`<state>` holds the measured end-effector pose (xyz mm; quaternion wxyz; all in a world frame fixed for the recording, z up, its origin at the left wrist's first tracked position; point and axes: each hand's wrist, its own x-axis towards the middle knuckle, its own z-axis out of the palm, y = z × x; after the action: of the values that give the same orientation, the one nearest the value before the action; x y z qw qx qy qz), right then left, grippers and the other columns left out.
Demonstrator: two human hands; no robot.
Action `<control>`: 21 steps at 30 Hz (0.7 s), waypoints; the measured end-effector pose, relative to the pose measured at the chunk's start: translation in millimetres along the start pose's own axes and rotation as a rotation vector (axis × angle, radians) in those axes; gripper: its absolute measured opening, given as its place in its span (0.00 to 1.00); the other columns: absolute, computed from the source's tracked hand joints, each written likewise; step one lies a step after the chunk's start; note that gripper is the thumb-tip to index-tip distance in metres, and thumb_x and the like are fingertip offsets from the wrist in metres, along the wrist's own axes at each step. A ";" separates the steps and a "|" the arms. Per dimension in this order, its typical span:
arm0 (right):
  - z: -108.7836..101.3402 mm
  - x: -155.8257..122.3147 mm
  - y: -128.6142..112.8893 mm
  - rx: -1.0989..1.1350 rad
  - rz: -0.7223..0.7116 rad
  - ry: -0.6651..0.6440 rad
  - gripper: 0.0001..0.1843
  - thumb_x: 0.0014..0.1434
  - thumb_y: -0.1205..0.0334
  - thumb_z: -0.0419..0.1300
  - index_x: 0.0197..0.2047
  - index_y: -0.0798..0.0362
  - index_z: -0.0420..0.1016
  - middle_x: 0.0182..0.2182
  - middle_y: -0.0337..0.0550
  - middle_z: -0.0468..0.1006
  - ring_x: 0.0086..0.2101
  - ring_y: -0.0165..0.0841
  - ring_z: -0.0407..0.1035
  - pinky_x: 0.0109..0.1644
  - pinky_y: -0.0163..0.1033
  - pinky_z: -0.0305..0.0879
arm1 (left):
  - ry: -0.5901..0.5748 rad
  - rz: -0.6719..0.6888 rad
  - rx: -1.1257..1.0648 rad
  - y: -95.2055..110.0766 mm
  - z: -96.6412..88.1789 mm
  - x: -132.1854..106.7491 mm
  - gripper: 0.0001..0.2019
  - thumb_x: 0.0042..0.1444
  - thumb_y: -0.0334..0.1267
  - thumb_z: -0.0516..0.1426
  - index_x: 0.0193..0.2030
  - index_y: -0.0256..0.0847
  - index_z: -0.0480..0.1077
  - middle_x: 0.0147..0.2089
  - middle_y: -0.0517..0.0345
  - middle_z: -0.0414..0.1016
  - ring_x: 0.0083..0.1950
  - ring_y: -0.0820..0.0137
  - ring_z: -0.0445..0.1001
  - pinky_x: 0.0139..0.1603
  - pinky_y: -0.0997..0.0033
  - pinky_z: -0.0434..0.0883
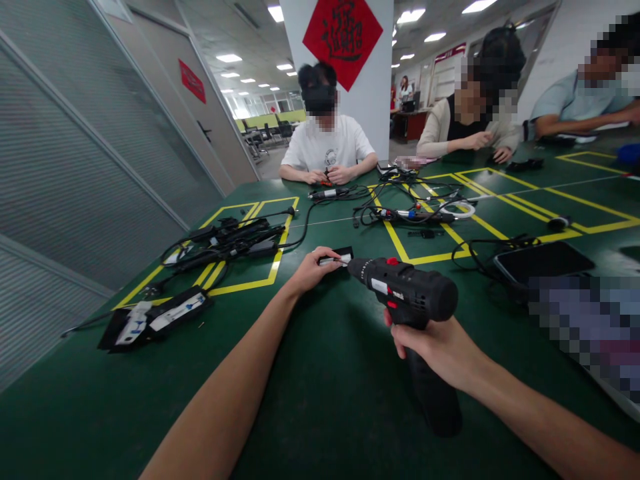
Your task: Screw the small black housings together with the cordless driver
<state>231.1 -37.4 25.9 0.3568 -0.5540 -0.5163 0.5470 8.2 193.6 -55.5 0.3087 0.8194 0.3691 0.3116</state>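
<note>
A black cordless drill (400,283) with red buttons is in my right hand (440,350), the fingers wrapped around its grip. Its chuck points left and away, and a thin bit reaches toward my left hand (315,268). That hand is closed, thumb and fingers pinching a small black piece with a white face (345,257) just above the table. The bit's tip is close to this piece; whether they touch I cannot tell. My left fingers partly cover the piece.
On the green table (320,387), tangled black cables (235,240) and labelled black parts (180,309) lie left. More cables and a pen-shaped tool (417,215) lie ahead. A dark phone-like device (545,261) is at right. People sit across; one person's hands (333,175) hold something small.
</note>
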 end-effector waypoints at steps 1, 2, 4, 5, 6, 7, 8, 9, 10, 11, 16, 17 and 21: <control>-0.2 -0.1 0.2 0.003 -0.002 -0.003 0.06 0.54 0.66 0.56 0.37 0.53 0.69 0.22 0.34 0.70 0.26 0.30 0.65 0.31 0.36 0.58 | -0.002 0.002 -0.002 -0.5 0.0 0.1 0.15 0.52 0.48 0.59 0.43 0.43 0.74 0.47 0.54 0.72 0.50 0.63 0.70 0.55 0.61 0.65; -0.3 -0.2 0.2 0.005 -0.001 -0.003 0.07 0.54 0.66 0.56 0.38 0.53 0.70 0.22 0.34 0.70 0.26 0.30 0.65 0.31 0.36 0.57 | -0.004 0.003 -0.005 -1.2 0.1 0.3 0.15 0.52 0.48 0.59 0.43 0.43 0.74 0.47 0.54 0.72 0.50 0.63 0.70 0.55 0.61 0.65; -0.7 -0.3 0.2 -0.003 0.008 0.003 0.09 0.54 0.66 0.56 0.40 0.52 0.70 0.22 0.34 0.70 0.26 0.30 0.64 0.31 0.36 0.57 | -0.009 0.007 -0.014 -2.8 0.0 0.3 0.15 0.52 0.48 0.59 0.44 0.43 0.74 0.48 0.54 0.72 0.51 0.63 0.70 0.55 0.62 0.65; -0.9 -0.3 0.2 -0.012 0.015 0.009 0.10 0.54 0.66 0.56 0.41 0.52 0.71 0.22 0.34 0.70 0.26 0.30 0.64 0.30 0.36 0.57 | -0.013 0.006 -0.018 -3.5 -0.1 0.2 0.15 0.52 0.48 0.60 0.44 0.43 0.74 0.48 0.54 0.72 0.51 0.63 0.70 0.55 0.62 0.65; -1.1 -0.3 0.3 -0.021 0.020 0.016 0.10 0.54 0.66 0.56 0.41 0.52 0.71 0.23 0.34 0.71 0.26 0.30 0.64 0.30 0.36 0.56 | -0.017 0.005 -0.021 -3.9 -0.3 0.1 0.16 0.51 0.47 0.60 0.44 0.43 0.74 0.48 0.54 0.72 0.51 0.63 0.70 0.55 0.62 0.65; -1.3 -0.3 0.3 -0.027 0.021 0.019 0.10 0.54 0.66 0.56 0.41 0.52 0.72 0.23 0.35 0.71 0.26 0.30 0.64 0.30 0.36 0.56 | -0.021 0.001 -0.023 -4.1 -0.7 -0.2 0.16 0.51 0.47 0.61 0.44 0.43 0.74 0.49 0.53 0.72 0.51 0.63 0.70 0.55 0.62 0.65; -1.6 -0.3 0.3 -0.027 0.019 0.018 0.10 0.54 0.65 0.56 0.41 0.52 0.72 0.23 0.35 0.71 0.26 0.30 0.64 0.30 0.37 0.57 | -0.026 -0.005 -0.025 -4.1 -1.1 -0.5 0.16 0.50 0.46 0.61 0.45 0.43 0.74 0.49 0.53 0.71 0.51 0.63 0.70 0.55 0.61 0.65; -1.8 -0.5 0.3 -0.024 0.017 0.015 0.11 0.54 0.65 0.56 0.42 0.52 0.72 0.23 0.35 0.71 0.26 0.30 0.64 0.31 0.37 0.57 | -0.032 -0.011 -0.027 -3.7 -1.5 -0.9 0.16 0.50 0.46 0.61 0.45 0.43 0.74 0.49 0.53 0.71 0.51 0.62 0.70 0.55 0.61 0.65; -2.0 -0.6 0.2 -0.020 0.015 0.012 0.11 0.54 0.65 0.56 0.42 0.52 0.72 0.23 0.35 0.71 0.26 0.31 0.65 0.31 0.37 0.57 | -0.039 -0.018 -0.030 -3.2 -1.9 -1.3 0.16 0.49 0.45 0.62 0.45 0.43 0.73 0.50 0.53 0.71 0.52 0.62 0.70 0.55 0.61 0.65; -2.2 -0.9 0.0 -0.018 0.016 0.006 0.11 0.54 0.65 0.56 0.43 0.52 0.72 0.23 0.35 0.71 0.26 0.31 0.65 0.31 0.37 0.57 | -0.045 -0.024 -0.033 -2.5 -2.3 -1.7 0.17 0.49 0.43 0.62 0.45 0.43 0.73 0.50 0.54 0.71 0.51 0.62 0.70 0.55 0.61 0.65; -1.4 -1.7 -0.6 -0.014 0.002 0.012 0.10 0.54 0.66 0.56 0.41 0.52 0.72 0.22 0.34 0.70 0.26 0.30 0.64 0.31 0.37 0.57 | -0.056 -0.044 -0.045 -1.2 -2.6 -2.4 0.17 0.48 0.40 0.61 0.46 0.42 0.73 0.50 0.54 0.70 0.49 0.63 0.70 0.53 0.62 0.67; -1.1 -1.7 -0.5 -0.005 -0.005 0.009 0.09 0.54 0.66 0.56 0.41 0.52 0.72 0.22 0.34 0.70 0.26 0.30 0.64 0.31 0.37 0.57 | -0.056 -0.041 -0.047 -1.4 -2.4 -2.3 0.17 0.48 0.40 0.61 0.46 0.42 0.73 0.50 0.53 0.70 0.49 0.63 0.70 0.52 0.62 0.67; -0.9 -0.6 0.9 0.017 0.000 -0.001 0.06 0.54 0.66 0.57 0.37 0.53 0.70 0.23 0.35 0.70 0.27 0.31 0.66 0.33 0.37 0.59 | -0.044 -0.015 -0.045 -3.3 -2.2 -1.5 0.17 0.48 0.41 0.62 0.45 0.42 0.73 0.49 0.53 0.70 0.50 0.63 0.70 0.52 0.63 0.67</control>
<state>232.2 -38.0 25.3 0.3612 -0.5506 -0.5118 0.5517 4.4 194.8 -57.0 0.3375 0.8160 0.3613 0.2994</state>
